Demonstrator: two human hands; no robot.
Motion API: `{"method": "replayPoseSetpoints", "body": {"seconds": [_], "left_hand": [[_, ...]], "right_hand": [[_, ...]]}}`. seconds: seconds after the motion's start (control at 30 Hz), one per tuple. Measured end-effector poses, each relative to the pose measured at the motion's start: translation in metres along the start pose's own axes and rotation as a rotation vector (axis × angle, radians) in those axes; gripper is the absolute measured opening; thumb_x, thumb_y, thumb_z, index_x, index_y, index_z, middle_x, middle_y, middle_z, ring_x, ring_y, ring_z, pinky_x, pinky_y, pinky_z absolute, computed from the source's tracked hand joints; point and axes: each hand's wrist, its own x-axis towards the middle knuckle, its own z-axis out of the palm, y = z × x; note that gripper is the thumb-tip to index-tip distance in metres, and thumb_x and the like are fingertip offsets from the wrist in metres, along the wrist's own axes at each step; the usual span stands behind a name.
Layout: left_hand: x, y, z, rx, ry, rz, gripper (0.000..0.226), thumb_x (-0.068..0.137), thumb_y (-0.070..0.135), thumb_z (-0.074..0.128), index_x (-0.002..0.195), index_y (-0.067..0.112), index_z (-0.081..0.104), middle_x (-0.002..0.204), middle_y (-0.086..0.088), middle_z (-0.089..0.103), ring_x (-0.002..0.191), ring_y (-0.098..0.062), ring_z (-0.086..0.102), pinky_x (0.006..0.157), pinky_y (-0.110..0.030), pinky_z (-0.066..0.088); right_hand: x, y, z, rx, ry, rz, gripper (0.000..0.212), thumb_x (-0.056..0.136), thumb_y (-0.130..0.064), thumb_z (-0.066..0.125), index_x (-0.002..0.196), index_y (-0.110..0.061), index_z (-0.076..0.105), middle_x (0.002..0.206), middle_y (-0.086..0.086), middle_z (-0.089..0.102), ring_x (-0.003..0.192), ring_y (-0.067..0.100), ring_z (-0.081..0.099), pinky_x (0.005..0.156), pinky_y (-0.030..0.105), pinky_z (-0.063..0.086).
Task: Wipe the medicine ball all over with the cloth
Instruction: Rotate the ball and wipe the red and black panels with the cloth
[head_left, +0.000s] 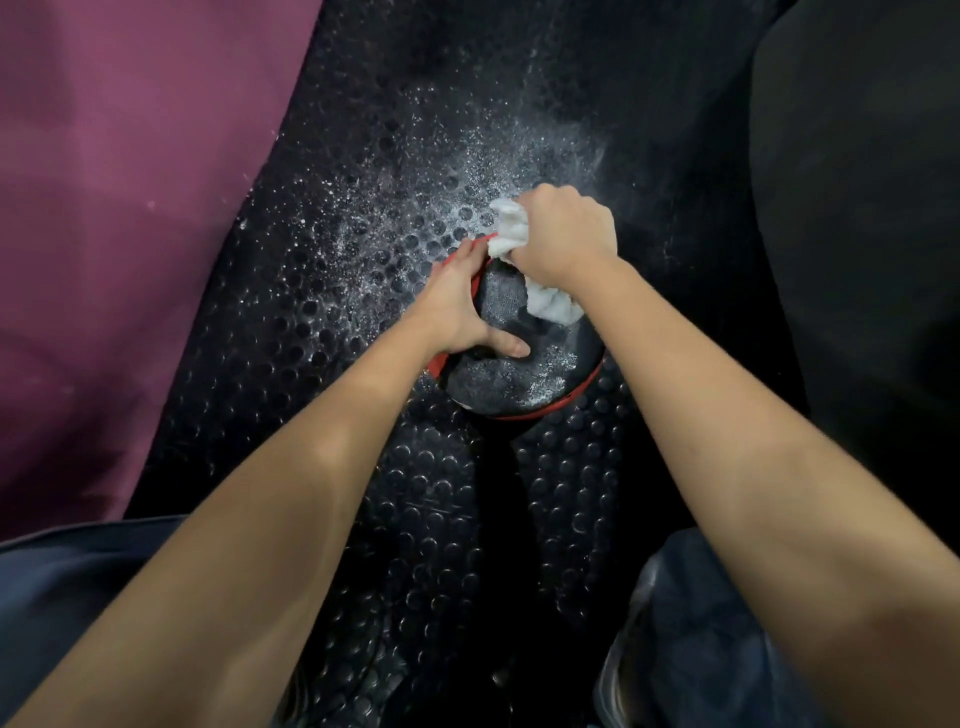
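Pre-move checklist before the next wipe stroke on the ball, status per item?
1. Cloth gripped by right hand: ok.
2. Left hand steadying medicine ball, thumb on top: ok.
3. Cloth touching ball: ok.
4. Near face of ball clean: not ok, white powder remains.
5. Underside clean: cannot tell, hidden.
6. Studded floor mat free of powder: not ok.

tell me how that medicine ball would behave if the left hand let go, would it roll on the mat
The medicine ball is round, so it could roll once the left hand stops bracing it. The studded mat probably adds grip. White powder on ball and mat may make it slippery. It is likely heavy for its size.
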Motion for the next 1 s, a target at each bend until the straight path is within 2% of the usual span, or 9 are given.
{"method": "replayPoseSetpoints", "body": {"seconds": [0.1, 0.4, 0.57, 0.67, 0.7, 0.77, 0.83, 0.93, 1.0], "left_hand": [[-0.001, -0.001, 0.004, -0.014, 0.010, -0.021, 0.142, 0.046, 0.037, 0.095, 0.156, 0.017, 0.006, 0.163, 0.002, 0.001, 0.150, -0.026, 0.003, 0.120, -0.049, 0.015], [-0.005, -0.002, 0.001, -0.030, 0.002, 0.001, 0.141, 0.046, 0.040, 0.094, 0.156, 0.016, 0.009, 0.163, 0.000, 0.002, 0.150, -0.023, 0.006, 0.121, -0.046, 0.016], [-0.011, -0.004, 0.002, -0.056, 0.011, -0.030, 0.141, 0.050, 0.036, 0.094, 0.155, 0.015, 0.002, 0.163, -0.005, 0.009, 0.149, -0.027, 0.011, 0.119, -0.047, 0.019], [-0.013, 0.001, 0.002, -0.041, 0.006, -0.024, 0.141, 0.046, 0.042, 0.094, 0.156, 0.017, 0.009, 0.163, -0.001, 0.005, 0.149, -0.025, 0.009, 0.120, -0.048, 0.018], [-0.012, 0.001, 0.004, -0.041, 0.012, -0.029, 0.143, 0.039, 0.051, 0.094, 0.155, 0.017, 0.016, 0.163, -0.002, 0.012, 0.148, -0.027, 0.014, 0.119, -0.049, 0.021], [-0.003, -0.006, 0.011, -0.061, 0.030, -0.049, 0.152, 0.015, 0.074, 0.085, 0.147, 0.018, 0.035, 0.148, -0.006, 0.042, 0.137, -0.029, 0.038, 0.111, -0.050, 0.036], [0.001, -0.015, 0.017, -0.076, 0.046, -0.064, 0.159, 0.003, 0.080, 0.079, 0.143, 0.017, 0.039, 0.136, -0.005, 0.052, 0.128, -0.029, 0.047, 0.106, -0.050, 0.042], [-0.010, 0.000, 0.015, -0.061, 0.065, -0.026, 0.151, 0.022, 0.063, 0.090, 0.151, 0.016, 0.026, 0.154, -0.007, 0.031, 0.143, -0.032, 0.026, 0.114, -0.054, 0.030], [-0.013, 0.008, 0.015, -0.031, 0.085, -0.010, 0.150, 0.024, 0.064, 0.089, 0.150, 0.012, 0.027, 0.155, -0.006, 0.031, 0.145, -0.032, 0.022, 0.114, -0.055, 0.027]], "right_hand": [[-0.002, -0.004, 0.003, 0.009, 0.002, 0.000, 0.024, 0.083, -0.010, 0.057, 0.108, -0.011, 0.056, 0.109, 0.011, 0.061, 0.100, 0.033, 0.060, 0.071, 0.032, 0.036], [-0.006, -0.007, 0.003, 0.048, 0.005, 0.034, 0.019, 0.085, -0.013, 0.058, 0.104, -0.012, 0.056, 0.106, 0.009, 0.061, 0.098, 0.031, 0.060, 0.070, 0.031, 0.036], [-0.012, -0.013, 0.006, -0.027, -0.003, -0.064, 0.024, 0.083, -0.010, 0.057, 0.107, -0.013, 0.057, 0.104, 0.009, 0.062, 0.095, 0.031, 0.060, 0.069, 0.032, 0.036], [-0.010, -0.011, 0.002, -0.024, 0.018, -0.009, 0.023, 0.085, -0.012, 0.057, 0.108, -0.012, 0.056, 0.107, 0.010, 0.061, 0.098, 0.032, 0.060, 0.070, 0.032, 0.036], [-0.011, -0.012, 0.002, -0.025, 0.030, -0.001, 0.022, 0.084, -0.011, 0.056, 0.107, -0.011, 0.056, 0.106, 0.010, 0.061, 0.097, 0.032, 0.060, 0.069, 0.032, 0.036], [-0.015, -0.019, 0.006, -0.046, 0.020, -0.050, 0.023, 0.082, -0.006, 0.053, 0.104, -0.012, 0.056, 0.102, 0.009, 0.060, 0.092, 0.031, 0.059, 0.068, 0.032, 0.037], [-0.017, -0.020, 0.009, -0.071, 0.010, -0.103, 0.025, 0.081, -0.004, 0.051, 0.104, -0.012, 0.056, 0.099, 0.008, 0.060, 0.087, 0.031, 0.057, 0.067, 0.032, 0.037], [-0.011, -0.010, 0.003, -0.063, 0.035, -0.042, 0.027, 0.082, -0.009, 0.053, 0.109, -0.011, 0.057, 0.107, 0.012, 0.062, 0.098, 0.035, 0.060, 0.071, 0.034, 0.037], [-0.010, -0.008, 0.003, -0.079, 0.035, -0.040, 0.027, 0.082, -0.008, 0.053, 0.109, -0.009, 0.056, 0.109, 0.013, 0.061, 0.099, 0.036, 0.060, 0.071, 0.034, 0.037]]}}
